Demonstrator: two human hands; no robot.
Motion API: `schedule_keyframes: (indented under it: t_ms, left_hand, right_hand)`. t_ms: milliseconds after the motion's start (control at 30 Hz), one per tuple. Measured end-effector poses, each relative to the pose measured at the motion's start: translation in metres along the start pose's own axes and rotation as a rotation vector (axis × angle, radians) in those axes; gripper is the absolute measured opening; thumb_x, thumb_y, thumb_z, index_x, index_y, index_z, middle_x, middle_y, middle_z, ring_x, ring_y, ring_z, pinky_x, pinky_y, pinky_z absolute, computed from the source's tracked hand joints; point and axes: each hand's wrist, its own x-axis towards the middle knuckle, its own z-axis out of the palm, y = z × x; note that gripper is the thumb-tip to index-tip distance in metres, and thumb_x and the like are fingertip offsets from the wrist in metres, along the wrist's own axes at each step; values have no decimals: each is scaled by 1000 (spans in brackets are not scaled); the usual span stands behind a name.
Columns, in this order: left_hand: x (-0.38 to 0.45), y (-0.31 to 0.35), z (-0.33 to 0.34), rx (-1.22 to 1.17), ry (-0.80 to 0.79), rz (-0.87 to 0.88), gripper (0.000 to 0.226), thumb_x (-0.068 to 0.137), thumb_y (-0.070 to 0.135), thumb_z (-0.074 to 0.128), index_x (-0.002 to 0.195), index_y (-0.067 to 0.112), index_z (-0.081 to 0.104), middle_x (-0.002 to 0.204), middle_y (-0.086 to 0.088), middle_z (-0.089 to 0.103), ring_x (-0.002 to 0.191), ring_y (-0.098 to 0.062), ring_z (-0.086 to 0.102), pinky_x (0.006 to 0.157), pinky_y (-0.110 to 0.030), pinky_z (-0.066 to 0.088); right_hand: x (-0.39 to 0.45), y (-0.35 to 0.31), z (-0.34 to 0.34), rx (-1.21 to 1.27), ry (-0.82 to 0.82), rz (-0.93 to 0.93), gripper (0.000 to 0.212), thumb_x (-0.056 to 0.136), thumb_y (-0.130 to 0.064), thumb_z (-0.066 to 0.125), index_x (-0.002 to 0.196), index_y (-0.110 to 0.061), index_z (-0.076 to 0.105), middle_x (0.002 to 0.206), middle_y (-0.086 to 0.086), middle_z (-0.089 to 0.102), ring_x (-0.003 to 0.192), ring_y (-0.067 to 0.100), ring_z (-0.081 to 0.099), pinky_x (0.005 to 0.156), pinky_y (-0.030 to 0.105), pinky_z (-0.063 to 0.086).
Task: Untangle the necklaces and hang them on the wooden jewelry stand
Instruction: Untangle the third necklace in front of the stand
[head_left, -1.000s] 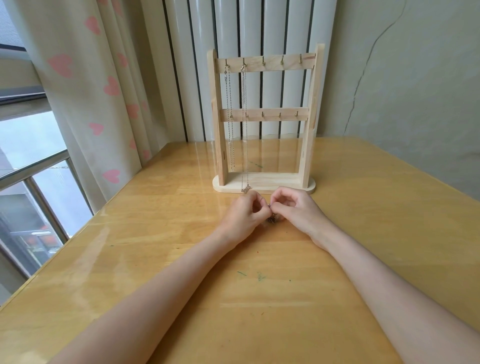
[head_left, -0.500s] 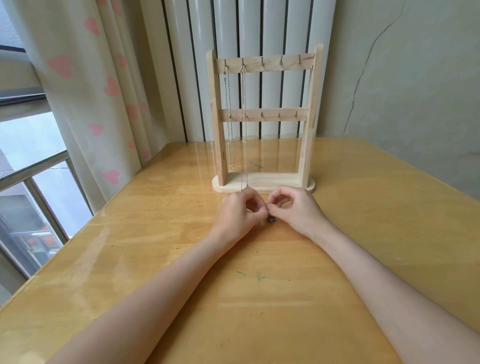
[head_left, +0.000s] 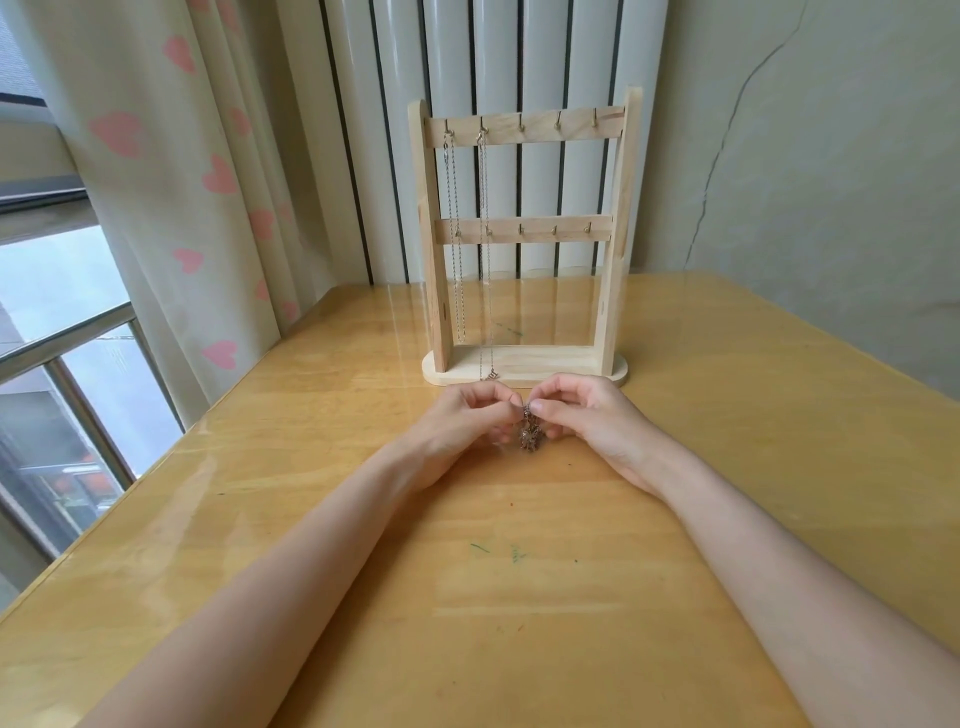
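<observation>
A wooden jewelry stand (head_left: 618, 234) with two hook rails stands at the back of the table. Two thin chains hang from its top-left hooks: a shorter necklace (head_left: 455, 234) on the first hook and a longer necklace (head_left: 487, 260) whose pendant reaches the base. Just in front of the stand, a small tangled clump of necklace chain (head_left: 531, 436) dangles between my hands. My left hand (head_left: 467, 421) and my right hand (head_left: 587, 415) both pinch the top of the clump with thumb and fingertips, held just above the tabletop.
The glossy wooden table (head_left: 519, 571) has faint green pen marks near the middle. A heart-print curtain (head_left: 197, 182) and a window (head_left: 62, 338) are at the left, a white radiator (head_left: 498, 78) behind the stand, a cracked wall (head_left: 805, 182) at the right.
My hands have lifted the tangled clump slightly, so more of it shows hanging between the fingertips. Both hands stay in the same spot before the stand.
</observation>
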Motion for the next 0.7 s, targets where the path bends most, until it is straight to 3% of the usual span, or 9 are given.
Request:
schedule_keyframes:
  t_ms: [200,533,633,700]
  left_hand:
    - [3,-1,4,136,77,-42,20,86,-2,54,71,10,58,52,5,55,57,-10,53,58,-16,48]
    - [3,2,2,-17,53,-75,25,90,1,47,68,11,54,47,9,47,47,-2,46,53,-14,45]
    - [2,1,4,-33,98,-58,23,90,2,51,69,10,55,48,7,50,46,-5,48,56,-17,46]
    - [2,-1,4,-71,152,-41,20,90,2,53,70,7,56,48,5,52,46,-7,49,64,-27,45]
  right_hand:
    - [0,-1,2,-45,12,-5,15,89,-5,57,79,-15,62,82,0,59,78,11,52,68,20,46]
    - [0,-4,7,-51,43,-19,12,88,-5,58,82,-15,62,81,1,58,74,12,51,64,18,45]
    - [0,-4,5,-81,160,-30,13,85,-4,63,79,-16,61,80,-1,61,68,8,53,62,18,46]
    - [1,-5,1,-49,262,-46,14,83,-4,66,77,-17,62,79,-4,62,68,7,53,61,18,45]
